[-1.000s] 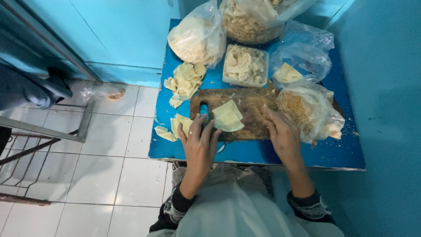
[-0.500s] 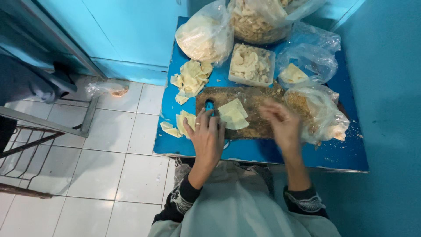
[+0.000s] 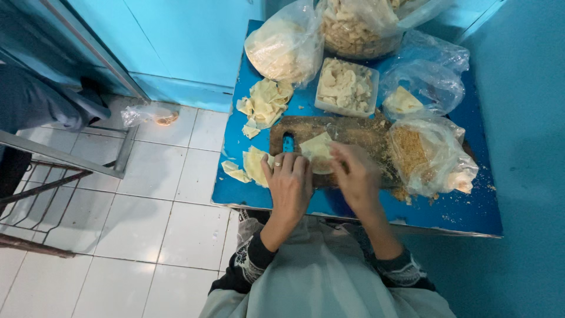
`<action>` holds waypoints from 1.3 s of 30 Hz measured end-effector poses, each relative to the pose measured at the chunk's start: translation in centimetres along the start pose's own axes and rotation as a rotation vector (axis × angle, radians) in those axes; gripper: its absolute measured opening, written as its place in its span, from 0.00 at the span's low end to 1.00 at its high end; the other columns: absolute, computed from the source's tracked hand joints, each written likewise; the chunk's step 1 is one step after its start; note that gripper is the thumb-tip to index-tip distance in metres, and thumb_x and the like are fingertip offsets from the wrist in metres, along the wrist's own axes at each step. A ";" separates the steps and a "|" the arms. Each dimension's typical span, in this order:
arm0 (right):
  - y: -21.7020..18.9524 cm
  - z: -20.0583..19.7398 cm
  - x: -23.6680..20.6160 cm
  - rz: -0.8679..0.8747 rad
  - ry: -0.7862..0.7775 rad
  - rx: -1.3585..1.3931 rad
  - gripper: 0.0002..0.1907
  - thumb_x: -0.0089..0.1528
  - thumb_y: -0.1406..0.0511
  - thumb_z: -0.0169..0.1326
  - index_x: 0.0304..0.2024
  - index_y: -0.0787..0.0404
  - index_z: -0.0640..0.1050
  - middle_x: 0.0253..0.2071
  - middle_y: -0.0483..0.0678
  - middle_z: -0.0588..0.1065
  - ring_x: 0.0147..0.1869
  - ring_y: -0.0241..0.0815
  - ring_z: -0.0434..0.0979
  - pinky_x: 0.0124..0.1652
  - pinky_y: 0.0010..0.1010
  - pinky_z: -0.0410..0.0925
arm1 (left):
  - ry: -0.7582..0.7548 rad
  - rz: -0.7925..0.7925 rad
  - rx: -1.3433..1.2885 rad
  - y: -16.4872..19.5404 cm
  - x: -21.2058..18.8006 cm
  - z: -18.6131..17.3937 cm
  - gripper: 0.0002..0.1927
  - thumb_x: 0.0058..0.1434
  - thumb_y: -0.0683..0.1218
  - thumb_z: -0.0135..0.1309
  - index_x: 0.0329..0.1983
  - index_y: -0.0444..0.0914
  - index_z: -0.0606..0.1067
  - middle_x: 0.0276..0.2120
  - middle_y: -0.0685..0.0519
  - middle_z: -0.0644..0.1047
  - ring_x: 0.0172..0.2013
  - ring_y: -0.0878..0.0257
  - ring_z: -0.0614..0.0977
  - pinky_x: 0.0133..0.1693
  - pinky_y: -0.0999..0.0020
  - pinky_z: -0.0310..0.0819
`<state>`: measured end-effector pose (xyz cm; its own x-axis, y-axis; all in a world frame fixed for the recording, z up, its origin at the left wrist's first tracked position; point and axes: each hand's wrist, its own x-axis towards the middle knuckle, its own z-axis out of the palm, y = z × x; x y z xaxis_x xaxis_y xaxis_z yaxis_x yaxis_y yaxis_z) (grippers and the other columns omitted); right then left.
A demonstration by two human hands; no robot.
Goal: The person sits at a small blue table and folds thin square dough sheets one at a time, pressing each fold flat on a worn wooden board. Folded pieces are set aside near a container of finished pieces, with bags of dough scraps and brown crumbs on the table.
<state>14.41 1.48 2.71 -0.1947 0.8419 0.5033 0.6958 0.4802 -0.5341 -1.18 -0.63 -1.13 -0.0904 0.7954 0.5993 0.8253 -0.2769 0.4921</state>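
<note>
Blue covers nearly everything here: the walls, the door and the small table (image 3: 471, 212) at which the person sits. On it lies a brown wooden cutting board (image 3: 359, 132), dusted with crumbs, and both hands are over its near edge. The left hand (image 3: 289, 184), a ring on one finger, rests palm down with its fingers stretched flat and loose, gripping nothing, its fingertips at the board's near left edge, just below a short blue handle (image 3: 288, 142) that lies on the wood. Just beside it, the right hand (image 3: 355, 176) is blurred; its fingers curl toward a pale yellow sheet of dough (image 3: 315, 150) lying on the board between the two hands, but whether they pinch it or only touch it I cannot tell. More pale pieces (image 3: 250, 165) lie on the table left of the board, and a larger heap of them (image 3: 266, 101) sits farther back. Behind the board stands a white square tray (image 3: 346, 88) filled with pale lumps. Clear plastic bags ring the table's far side: one of pale stuff (image 3: 281, 48) at the back left, one holding a yellow piece (image 3: 421, 91), and one with brown crumbs (image 3: 426, 154) at the board's right end. White tiles (image 3: 147, 206) cover the floor at the left.
</note>
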 end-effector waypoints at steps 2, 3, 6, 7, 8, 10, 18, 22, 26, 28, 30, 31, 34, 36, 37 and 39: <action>0.0 -1.5 -0.3 0.044 -0.055 -0.175 0.11 0.62 0.64 0.63 0.47 0.56 0.81 0.44 0.51 0.76 0.46 0.52 0.80 0.42 0.41 0.72 | -0.020 -0.006 -0.021 -0.1 0.1 -0.2 0.05 0.64 0.42 0.58 0.40 0.38 0.75 0.38 0.47 0.75 0.49 0.49 0.76 0.63 0.43 0.58; 0.0 -2.0 -0.4 0.064 -0.082 -0.261 0.08 0.62 0.63 0.64 0.42 0.55 0.82 0.43 0.51 0.75 0.46 0.53 0.78 0.42 0.42 0.71 | -0.018 -0.002 -0.072 -0.2 0.1 -0.3 0.07 0.63 0.42 0.58 0.43 0.38 0.75 0.37 0.47 0.76 0.48 0.49 0.76 0.63 0.43 0.58; 0.0 -2.0 -0.8 0.058 -0.107 -0.296 0.11 0.58 0.61 0.64 0.40 0.58 0.81 0.42 0.53 0.74 0.47 0.55 0.76 0.40 0.45 0.69 | -0.015 0.016 -0.182 -0.3 0.2 -0.4 0.14 0.63 0.42 0.58 0.51 0.37 0.76 0.38 0.48 0.77 0.46 0.50 0.77 0.62 0.44 0.58; 0.1 -1.7 -0.9 0.069 -0.106 -0.266 0.10 0.59 0.62 0.64 0.40 0.59 0.81 0.42 0.53 0.74 0.46 0.54 0.77 0.40 0.45 0.70 | -0.009 0.019 -0.187 -0.3 0.3 -0.3 0.14 0.64 0.41 0.57 0.53 0.37 0.76 0.38 0.48 0.78 0.46 0.51 0.77 0.62 0.45 0.58; 0.2 -1.4 -0.9 0.083 -0.107 -0.236 0.09 0.59 0.62 0.63 0.39 0.59 0.80 0.41 0.52 0.74 0.45 0.53 0.77 0.40 0.44 0.70 | -0.006 0.021 -0.192 -0.3 0.3 -0.2 0.15 0.66 0.41 0.56 0.56 0.38 0.75 0.39 0.48 0.78 0.47 0.51 0.77 0.63 0.45 0.58; 0.6 -0.8 -0.9 0.131 -0.123 -0.163 0.08 0.60 0.63 0.63 0.39 0.60 0.80 0.40 0.51 0.74 0.42 0.50 0.79 0.39 0.41 0.71 | -0.011 0.027 -0.171 -0.1 0.3 0.1 0.15 0.66 0.40 0.56 0.56 0.38 0.75 0.39 0.49 0.78 0.47 0.52 0.77 0.63 0.45 0.58; 1.5 0.8 -1.6 0.384 -0.054 0.296 0.08 0.64 0.70 0.59 0.46 0.62 0.80 0.37 0.48 0.83 0.39 0.33 0.84 0.37 0.26 0.75 | 0.016 0.043 -0.084 0.0 0.2 0.6 0.16 0.62 0.41 0.58 0.53 0.38 0.76 0.40 0.50 0.76 0.49 0.52 0.76 0.65 0.40 0.55; 1.1 1.1 -1.6 0.280 -0.029 0.273 0.09 0.64 0.70 0.60 0.47 0.63 0.80 0.38 0.48 0.83 0.38 0.35 0.85 0.37 0.28 0.76 | 0.046 0.053 -0.061 0.1 0.3 0.7 0.09 0.60 0.42 0.59 0.44 0.38 0.75 0.44 0.49 0.75 0.53 0.50 0.74 0.65 0.36 0.53; 0.6 1.0 -1.3 0.058 -0.004 0.058 0.09 0.59 0.69 0.63 0.43 0.61 0.82 0.39 0.48 0.81 0.41 0.44 0.83 0.39 0.35 0.74 | 0.029 0.089 -0.019 0.1 0.4 0.3 0.05 0.60 0.41 0.58 0.37 0.38 0.74 0.49 0.49 0.74 0.58 0.50 0.73 0.65 0.30 0.50; 0.5 0.8 -1.1 -0.061 -0.001 -0.036 0.09 0.59 0.69 0.64 0.42 0.60 0.83 0.40 0.48 0.79 0.44 0.48 0.80 0.42 0.38 0.73 | -0.027 0.125 0.019 -0.2 0.5 -0.1 0.05 0.57 0.41 0.56 0.38 0.39 0.75 0.52 0.48 0.74 0.61 0.50 0.72 0.65 0.27 0.47; 0.6 0.4 -0.7 -0.111 -0.007 -0.069 0.08 0.59 0.69 0.65 0.42 0.59 0.83 0.43 0.47 0.78 0.47 0.48 0.79 0.45 0.40 0.72 | -0.076 0.178 0.059 -0.7 0.6 -0.6 0.08 0.56 0.40 0.55 0.39 0.39 0.77 0.54 0.48 0.73 0.63 0.50 0.70 0.64 0.25 0.44; 0.7 0.1 -0.6 -0.126 -0.041 -0.067 0.09 0.59 0.68 0.64 0.43 0.58 0.83 0.44 0.47 0.78 0.49 0.48 0.78 0.46 0.40 0.71 | -0.099 0.211 0.079 -1.0 0.5 -0.9 0.09 0.55 0.41 0.55 0.40 0.39 0.77 0.55 0.47 0.73 0.63 0.49 0.70 0.64 0.24 0.43; 1.0 -0.9 -0.3 -0.181 -0.123 -0.081 0.12 0.58 0.65 0.64 0.45 0.56 0.84 0.45 0.47 0.75 0.51 0.49 0.74 0.49 0.42 0.68 | -0.144 0.302 0.095 -1.9 0.6 -1.2 0.09 0.58 0.42 0.54 0.42 0.38 0.77 0.57 0.46 0.72 0.65 0.49 0.69 0.65 0.23 0.40; 1.2 -1.3 -0.2 -0.235 -0.152 -0.120 0.15 0.56 0.60 0.66 0.45 0.55 0.84 0.44 0.47 0.73 0.50 0.50 0.72 0.48 0.45 0.64 | -0.162 0.337 0.085 -2.4 0.9 -0.9 0.09 0.59 0.43 0.54 0.42 0.37 0.77 0.57 0.47 0.72 0.65 0.49 0.69 0.67 0.23 0.41; 1.3 -1.3 -0.2 -0.268 -0.145 -0.158 0.17 0.55 0.58 0.66 0.44 0.55 0.84 0.45 0.48 0.73 0.50 0.50 0.71 0.48 0.46 0.63 | -0.169 0.346 0.076 -2.6 1.2 -0.5 0.09 0.59 0.43 0.54 0.42 0.37 0.77 0.57 0.47 0.72 0.66 0.49 0.69 0.67 0.23 0.41; 1.6 -1.0 -0.3 -0.329 -0.125 -0.236 0.21 0.52 0.54 0.66 0.43 0.55 0.84 0.46 0.49 0.72 0.50 0.50 0.71 0.48 0.48 0.61 | -0.177 0.323 0.047 -2.8 1.7 0.2 0.09 0.59 0.43 0.54 0.42 0.37 0.77 0.56 0.47 0.72 0.65 0.48 0.69 0.67 0.24 0.42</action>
<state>16.26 1.79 2.42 -0.5055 0.6832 0.5269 0.7188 0.6713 -0.1808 -3.57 1.57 -1.61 0.2733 0.7535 0.5980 0.8209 -0.5067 0.2634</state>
